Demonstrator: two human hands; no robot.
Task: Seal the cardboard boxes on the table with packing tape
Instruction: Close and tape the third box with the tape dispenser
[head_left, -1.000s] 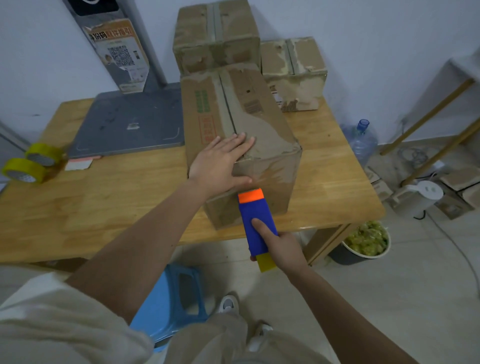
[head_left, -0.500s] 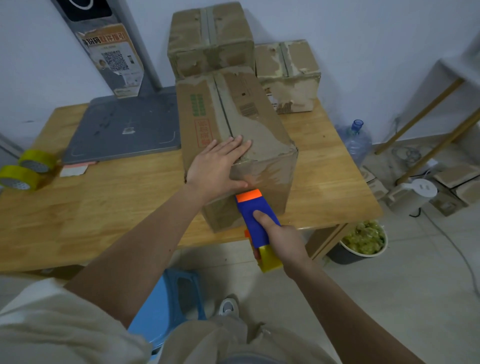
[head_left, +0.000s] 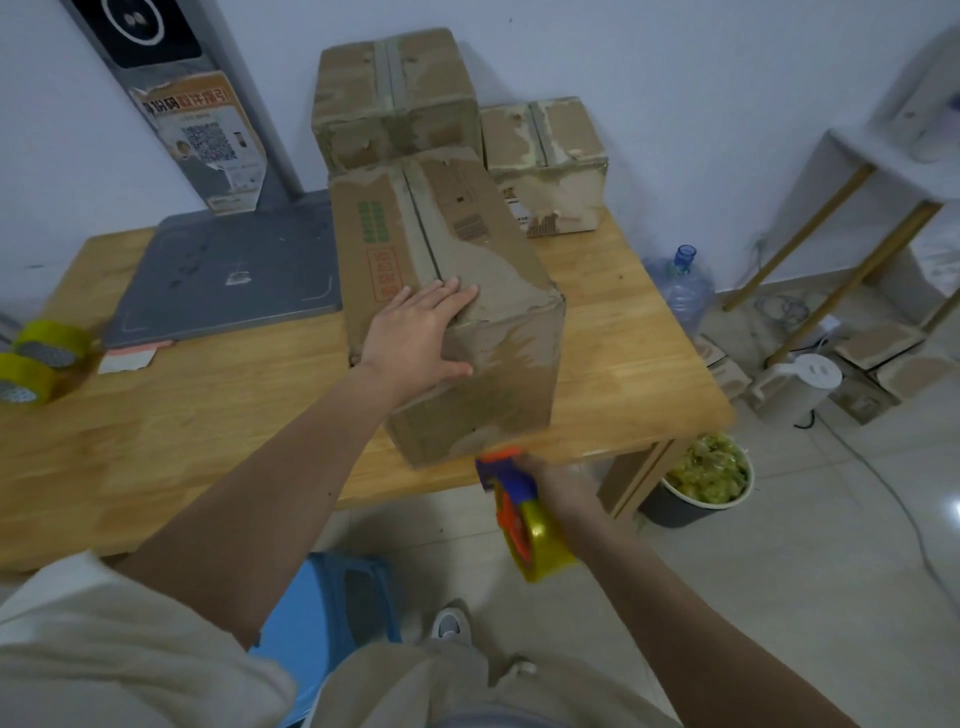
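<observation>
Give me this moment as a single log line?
left hand: flat on box | right hand: grips tape dispenser at box's near bottom edge

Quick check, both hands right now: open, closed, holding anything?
Left hand: open, flat on the front cardboard box.
Right hand: closed, gripping the tape dispenser.
</observation>
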